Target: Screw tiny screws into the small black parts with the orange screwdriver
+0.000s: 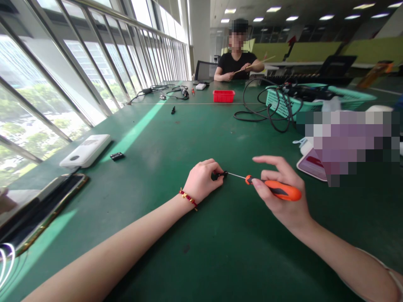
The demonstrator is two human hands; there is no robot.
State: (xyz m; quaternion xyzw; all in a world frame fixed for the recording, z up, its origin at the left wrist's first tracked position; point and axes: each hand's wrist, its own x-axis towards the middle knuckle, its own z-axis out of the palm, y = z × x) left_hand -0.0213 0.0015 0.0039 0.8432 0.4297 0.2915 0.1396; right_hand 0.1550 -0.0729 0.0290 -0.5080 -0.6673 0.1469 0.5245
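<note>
My right hand grips an orange-handled screwdriver, its thin metal shaft pointing left. The tip meets a small black part pinched in my left hand, which rests on the green table with its fingers curled. A red bead bracelet circles my left wrist. Both hands are close together near the table's middle.
A white device, a small black piece and a phone lie at the left. A red tray, black cables and a teal basket sit farther back. A person in black sits at the far end.
</note>
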